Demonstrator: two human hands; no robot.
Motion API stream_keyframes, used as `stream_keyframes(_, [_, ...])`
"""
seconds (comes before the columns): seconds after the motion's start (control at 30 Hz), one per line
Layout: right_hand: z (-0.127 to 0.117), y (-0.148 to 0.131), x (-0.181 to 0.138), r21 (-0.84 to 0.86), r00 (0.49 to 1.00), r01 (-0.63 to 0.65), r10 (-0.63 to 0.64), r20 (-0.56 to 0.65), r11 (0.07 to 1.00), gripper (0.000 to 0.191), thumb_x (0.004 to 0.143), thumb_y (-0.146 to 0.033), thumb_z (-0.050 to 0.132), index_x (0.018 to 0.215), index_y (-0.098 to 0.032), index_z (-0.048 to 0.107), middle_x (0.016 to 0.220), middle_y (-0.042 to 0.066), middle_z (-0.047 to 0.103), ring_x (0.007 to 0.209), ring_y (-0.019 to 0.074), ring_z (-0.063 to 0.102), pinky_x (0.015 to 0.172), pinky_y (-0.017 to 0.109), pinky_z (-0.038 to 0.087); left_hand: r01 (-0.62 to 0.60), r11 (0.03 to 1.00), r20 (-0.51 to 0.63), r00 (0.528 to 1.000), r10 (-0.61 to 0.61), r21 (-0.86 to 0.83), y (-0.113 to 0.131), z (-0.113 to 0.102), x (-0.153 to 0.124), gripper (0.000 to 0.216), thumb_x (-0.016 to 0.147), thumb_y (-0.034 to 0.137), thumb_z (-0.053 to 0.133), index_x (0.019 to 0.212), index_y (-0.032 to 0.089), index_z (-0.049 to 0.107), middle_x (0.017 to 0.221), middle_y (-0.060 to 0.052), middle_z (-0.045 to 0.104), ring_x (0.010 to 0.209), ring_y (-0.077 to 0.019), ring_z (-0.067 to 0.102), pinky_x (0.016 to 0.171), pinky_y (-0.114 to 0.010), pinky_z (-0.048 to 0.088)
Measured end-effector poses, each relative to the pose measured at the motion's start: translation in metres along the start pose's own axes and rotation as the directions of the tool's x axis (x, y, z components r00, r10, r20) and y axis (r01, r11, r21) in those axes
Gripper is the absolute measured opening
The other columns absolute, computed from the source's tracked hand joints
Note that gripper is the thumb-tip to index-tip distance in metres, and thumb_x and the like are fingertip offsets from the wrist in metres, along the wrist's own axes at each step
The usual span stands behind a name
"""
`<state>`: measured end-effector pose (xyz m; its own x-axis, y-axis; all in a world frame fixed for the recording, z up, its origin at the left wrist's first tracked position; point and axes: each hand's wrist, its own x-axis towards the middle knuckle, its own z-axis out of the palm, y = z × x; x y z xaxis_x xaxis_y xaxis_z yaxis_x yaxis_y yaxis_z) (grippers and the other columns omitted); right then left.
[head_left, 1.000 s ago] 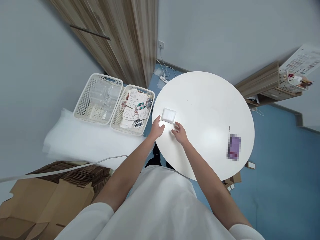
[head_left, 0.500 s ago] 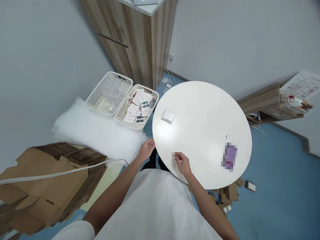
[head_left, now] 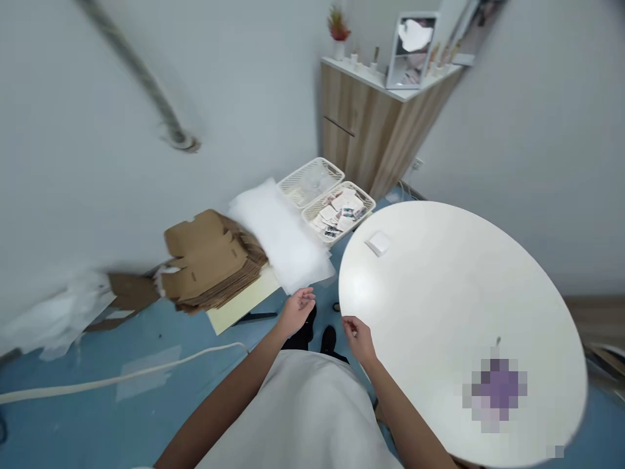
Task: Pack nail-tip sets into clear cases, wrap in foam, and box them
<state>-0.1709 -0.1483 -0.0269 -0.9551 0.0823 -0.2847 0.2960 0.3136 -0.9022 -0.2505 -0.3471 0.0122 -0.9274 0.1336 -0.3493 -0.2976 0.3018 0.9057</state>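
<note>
My left hand [head_left: 299,311] hovers in front of my body, left of the round white table [head_left: 454,286]. Its fingers are loosely bent and slightly apart, with nothing seen in them. Close to it lies the stack of white foam sheets [head_left: 283,234]. At the table's near left edge is my right hand [head_left: 359,339], fingers loosely curled and no object visible in it; whether it touches the tabletop I cannot tell. A small white packet [head_left: 377,243] lies on the table, farther off than my right hand. A pixelated purple item [head_left: 502,387] lies to the right.
Flattened cardboard boxes [head_left: 209,260] are stacked at the left. One white basket [head_left: 336,212] holds cards; another basket [head_left: 312,182] holds clear plastic pieces. Behind stands a wooden cabinet [head_left: 361,124] with a mirror [head_left: 413,52] on top. A white cable [head_left: 122,378] crosses at lower left.
The view has swung left, so table, baskets and cardboard appear farther right. My right hand now shows at the table's left edge instead of over its top. Neither hand has visibly taken hold of anything.
</note>
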Motion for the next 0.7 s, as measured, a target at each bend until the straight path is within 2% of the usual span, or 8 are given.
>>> stream_keyframes(0.13, [0.023,-0.008,0.012,-0.035,0.987,0.084,-0.078,0.141,0.996,0.029,0.080,-0.041,0.044,0.094,-0.022,0.061,0.088,0.008,0.066,0.075,0.0224,0.062,0.067,0.039,0.052,-0.018,1.000,-0.228,0.974,0.017,0.000,-0.019,-0.038,-0.016,0.036,0.075,0.030,0.053,0.109,0.017,0.052,0.102,-0.009,0.060,0.085,-0.0157,0.060,0.077,-0.032,0.049])
stream_keyframes(0.27, [0.048,-0.024,0.032,-0.080,0.955,0.189,-0.164,0.248,0.979,0.029,0.080,-0.039,0.043,0.097,-0.022,0.060,0.092,0.008,0.065,0.079,0.0224,0.061,0.069,0.039,0.051,0.060,0.997,-0.480,0.877,-0.028,0.052,-0.038,-0.086,-0.030,0.035,0.074,0.029,0.054,0.107,0.018,0.053,0.107,-0.010,0.059,0.096,-0.0197,0.057,0.078,-0.034,0.048])
stream_keyframes(0.37, [0.072,-0.048,0.053,-0.137,0.917,0.293,-0.237,0.321,0.946,0.029,0.080,-0.036,0.043,0.098,-0.021,0.060,0.090,0.008,0.065,0.079,0.0223,0.061,0.071,0.038,0.050,0.111,0.983,-0.587,0.810,-0.003,0.148,-0.048,-0.124,-0.040,0.033,0.073,0.029,0.054,0.105,0.019,0.056,0.108,-0.009,0.059,0.102,-0.0220,0.055,0.084,-0.037,0.045])
stream_keyframes(0.43, [0.094,-0.072,0.070,-0.200,0.867,0.406,-0.306,0.392,0.892,0.029,0.080,-0.033,0.044,0.101,-0.021,0.059,0.093,0.009,0.064,0.085,0.0228,0.060,0.077,0.039,0.048,0.134,0.956,-0.606,0.793,0.053,0.259,-0.053,-0.153,-0.044,0.032,0.074,0.028,0.054,0.104,0.020,0.057,0.108,-0.009,0.059,0.103,-0.0227,0.054,0.089,-0.038,0.042])
stream_keyframes(0.57, [0.154,-0.129,0.100,-0.280,0.750,0.630,-0.472,0.463,0.725,0.028,0.078,-0.027,0.048,0.103,-0.021,0.058,0.099,0.008,0.061,0.097,0.0236,0.054,0.086,0.041,0.043,0.215,0.862,-0.582,0.806,0.108,0.459,-0.056,-0.212,-0.039,0.033,0.075,0.032,0.053,0.105,0.018,0.058,0.109,-0.011,0.059,0.105,-0.0280,0.052,0.090,-0.043,0.037])
stream_keyframes(0.63, [0.184,-0.153,0.107,-0.274,0.696,0.694,-0.523,0.492,0.666,0.028,0.079,-0.025,0.047,0.104,-0.021,0.058,0.099,0.008,0.061,0.097,0.0227,0.054,0.086,0.040,0.043,0.236,0.815,-0.538,0.836,0.108,0.530,-0.059,-0.237,-0.028,0.036,0.074,0.036,0.055,0.105,0.017,0.059,0.109,-0.014,0.059,0.105,-0.0319,0.051,0.091,-0.047,0.034])
stream_keyframes(0.7, [0.208,-0.167,0.107,-0.267,0.683,0.709,-0.541,0.490,0.653,0.028,0.080,-0.024,0.045,0.106,-0.021,0.057,0.099,0.007,0.061,0.094,0.0213,0.054,0.085,0.039,0.043,0.202,0.785,-0.452,0.885,0.110,0.586,-0.063,-0.256,-0.015,0.038,0.072,0.037,0.058,0.105,0.017,0.060,0.108,-0.015,0.059,0.106,-0.0339,0.051,0.091,-0.048,0.033])
